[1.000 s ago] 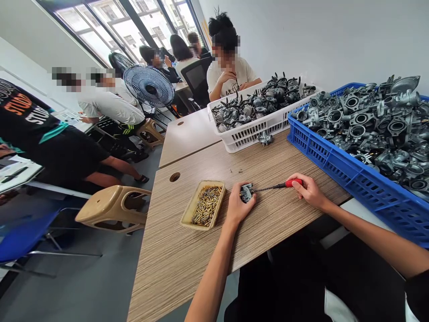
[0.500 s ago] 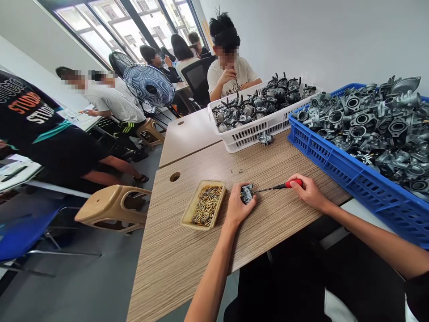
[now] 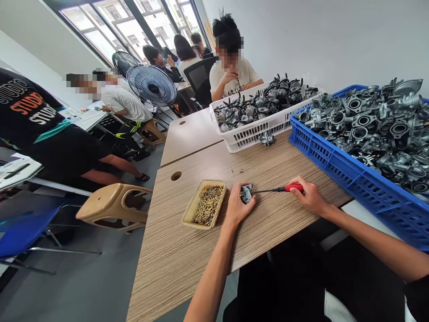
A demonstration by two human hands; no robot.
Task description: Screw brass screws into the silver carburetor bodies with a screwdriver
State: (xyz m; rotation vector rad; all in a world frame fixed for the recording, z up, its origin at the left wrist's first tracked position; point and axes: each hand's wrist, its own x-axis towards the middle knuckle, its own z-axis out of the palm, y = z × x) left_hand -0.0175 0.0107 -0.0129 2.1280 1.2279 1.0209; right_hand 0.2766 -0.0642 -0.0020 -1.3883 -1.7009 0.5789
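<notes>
My left hand [image 3: 237,206] is closed around a small grey metal carburetor part [image 3: 246,193], pressing it against the wooden table [image 3: 187,250]. My right hand [image 3: 310,197] grips the red handle of a screwdriver [image 3: 279,189]. The screwdriver lies nearly level, and its thin shaft points left with the tip at the part. A tan tray [image 3: 187,213] of small brass screws sits just left of my left hand.
A blue crate [image 3: 338,167] heaped with grey metal castings stands at the right. Behind it a white basket [image 3: 254,132] holds dark assembled parts, with one loose part [image 3: 267,139] in front. Several people sit at other tables, beside fans [image 3: 151,86] and a tan stool [image 3: 112,203].
My hands, the part and the screwdriver stay almost where they were. The view has shifted slightly, and the seated people on the left have moved a little.
</notes>
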